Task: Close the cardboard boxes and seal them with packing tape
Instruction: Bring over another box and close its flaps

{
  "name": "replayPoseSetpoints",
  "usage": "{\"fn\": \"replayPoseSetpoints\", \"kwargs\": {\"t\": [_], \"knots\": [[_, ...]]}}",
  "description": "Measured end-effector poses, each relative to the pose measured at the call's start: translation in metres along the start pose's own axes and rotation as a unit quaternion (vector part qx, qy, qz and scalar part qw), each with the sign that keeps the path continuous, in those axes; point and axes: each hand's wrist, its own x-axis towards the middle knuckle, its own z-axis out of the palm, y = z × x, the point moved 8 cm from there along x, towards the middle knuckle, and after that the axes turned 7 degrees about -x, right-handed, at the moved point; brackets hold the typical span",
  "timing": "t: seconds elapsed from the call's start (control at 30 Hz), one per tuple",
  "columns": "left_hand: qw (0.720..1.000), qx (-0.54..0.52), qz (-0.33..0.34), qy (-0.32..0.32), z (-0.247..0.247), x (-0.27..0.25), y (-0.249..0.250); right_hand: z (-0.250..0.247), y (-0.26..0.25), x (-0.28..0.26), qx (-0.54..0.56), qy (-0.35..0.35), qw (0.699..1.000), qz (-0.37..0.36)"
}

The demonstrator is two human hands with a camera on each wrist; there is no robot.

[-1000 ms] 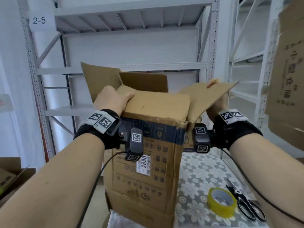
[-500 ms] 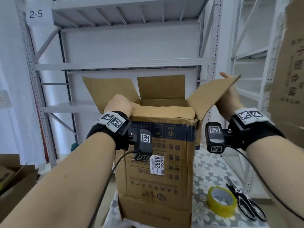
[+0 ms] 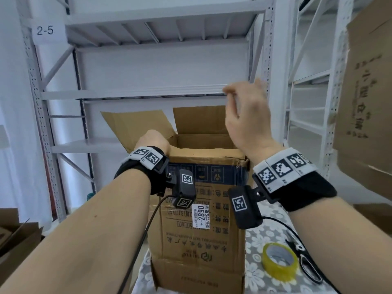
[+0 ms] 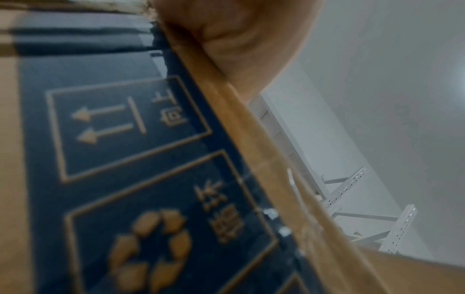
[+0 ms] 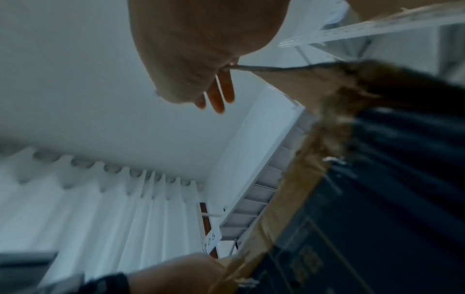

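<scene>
So the left hand (image 3: pixel 153 138) is parked on the near top edge of the cardboard box (image 3: pixel 199 219), at its left near corner, fingers curled over the near flap (image 3: pixel 209 152) and pinning it down into the opening; the left wrist view backs that up, palm jammed right against the top edge. The right hand (image 3: pixel 247 115) is up in the air over the right side of the box, fingers loosely spread and holding nothing that I can see. In the right wrist view the tip of the right flap (image 5: pixel 289 74) sits just at the fingers (image 5: pixel 219 93), touching or nearly so, hard to call with the blur. The box stands upright right in front of both hands, long axis vertical, on the flowered tablecloth (image 3: pixel 261 236). The left flap (image 3: pixel 137 126) and far flap (image 3: pixel 199 117) are both standing up, so it's wide open apart from the near one. The bit that matters, I think: the right flap hinges along the box's right edge and lies directly under that raised right hand, so that's the nearer hand to fold it inward, while the left one is busy holding. The yellowish packing tape roll (image 3: pixel 280 263) and scissors (image 3: pixel 307 266) are lying on the cloth near the box's right near corner, closest to the right arm. White metal shelving (image 3: pixel 148 90) stands behind it all.
</scene>
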Motion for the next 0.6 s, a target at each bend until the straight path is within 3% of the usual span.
{"fn": "replayPoseSetpoints", "kwargs": {"t": [0.07, 0.13, 0.2, 0.3, 0.4, 0.5, 0.6], "knots": [[1.000, 0.005, 0.009, -0.001, 0.000, -0.003, 0.002, 0.022, -0.015, 0.003, -0.093, -0.108, 0.988, -0.051], [1.000, 0.012, 0.027, -0.006, -0.001, -0.005, 0.006, 0.042, -0.026, 0.005, -0.185, -0.205, 0.956, -0.097], [0.999, 0.024, 0.036, -0.027, 0.000, -0.006, 0.007, 0.055, -0.036, 0.006, -0.251, -0.263, 0.921, -0.141], [0.997, 0.032, 0.047, -0.059, -0.001, -0.007, 0.005, 0.065, -0.045, 0.004, -0.253, -0.327, 0.894, -0.171], [0.993, 0.034, 0.073, -0.086, -0.001, -0.009, 0.007, 0.079, -0.048, -0.014, -0.184, -0.418, 0.877, -0.147], [0.987, -0.006, 0.118, -0.107, 0.002, -0.014, 0.015, 0.096, -0.035, -0.045, -0.150, -0.551, 0.817, -0.078], [0.975, -0.063, 0.170, -0.127, 0.005, -0.024, 0.026, 0.100, -0.023, -0.055, -0.129, -0.575, 0.807, -0.033]]}}
